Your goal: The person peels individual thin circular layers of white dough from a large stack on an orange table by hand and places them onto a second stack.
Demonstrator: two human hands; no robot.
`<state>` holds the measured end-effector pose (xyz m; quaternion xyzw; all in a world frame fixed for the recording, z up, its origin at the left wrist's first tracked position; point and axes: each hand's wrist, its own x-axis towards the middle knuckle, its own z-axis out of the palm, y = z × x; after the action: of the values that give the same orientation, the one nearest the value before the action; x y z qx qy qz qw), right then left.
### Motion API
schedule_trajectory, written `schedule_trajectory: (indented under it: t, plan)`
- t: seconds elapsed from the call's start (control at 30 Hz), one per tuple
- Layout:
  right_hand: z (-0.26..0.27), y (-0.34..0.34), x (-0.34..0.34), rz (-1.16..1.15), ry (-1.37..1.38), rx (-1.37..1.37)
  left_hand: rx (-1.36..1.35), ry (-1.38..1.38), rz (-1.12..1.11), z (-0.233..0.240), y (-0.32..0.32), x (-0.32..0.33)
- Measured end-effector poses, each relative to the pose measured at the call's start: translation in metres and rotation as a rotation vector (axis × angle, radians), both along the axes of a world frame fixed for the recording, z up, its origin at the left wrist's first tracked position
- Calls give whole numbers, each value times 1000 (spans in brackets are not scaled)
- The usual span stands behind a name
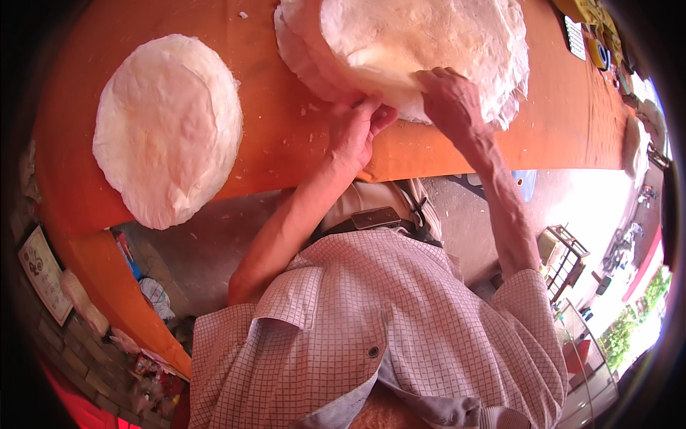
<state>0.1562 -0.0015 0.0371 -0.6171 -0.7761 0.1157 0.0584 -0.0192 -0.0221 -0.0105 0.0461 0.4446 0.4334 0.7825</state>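
Observation:
A large pile of thin, pale round sheets (429,37), perhaps flatbread, lies on the orange table covering (284,145). My right hand (453,99) grips the near edge of the top sheet, fingers curled over it. At the pile's near left edge is my left hand (362,126), its fingers bent; whether it pinches a sheet cannot be told. A second, smaller oval pile of similar pale sheets (169,131) rests on the left, away from both hands.
Small pale crumbs dot the covering. The table's near edge runs just before my waist. A calculator (575,37) and a roll of tape (597,53) lie at the far right. A metal rack (565,260) stands on the floor to the right.

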Motion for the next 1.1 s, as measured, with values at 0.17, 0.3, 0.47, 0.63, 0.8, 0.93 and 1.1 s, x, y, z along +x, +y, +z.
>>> schedule_trajectory:
  t: [0.17, 0.3, 0.47, 0.63, 0.8, 0.93, 1.1]
  plan:
    - [-1, -25, -3, 47, 183, 205, 71, -125, -100, -2, 8, 2]
    - [-15, -22, -4, -49, 66, 213, 211, -171, -79, 4, 21, 7]
    - [-24, 7, 31, 9, -69, 273, 176, -170, -197, -7, 28, 5]
    - [137, 71, 88, -63, -684, 830, 133, -68, -245, 2, 33, 9]
    - [168, 51, 45, -222, -106, 781, 162, 27, -267, 7, 33, 6]
    - [68, 49, 57, -107, -152, 295, 204, 68, -324, 5, 32, 16]
    - [36, 98, 108, 149, -400, -13, 149, -30, -347, 10, 45, 47]
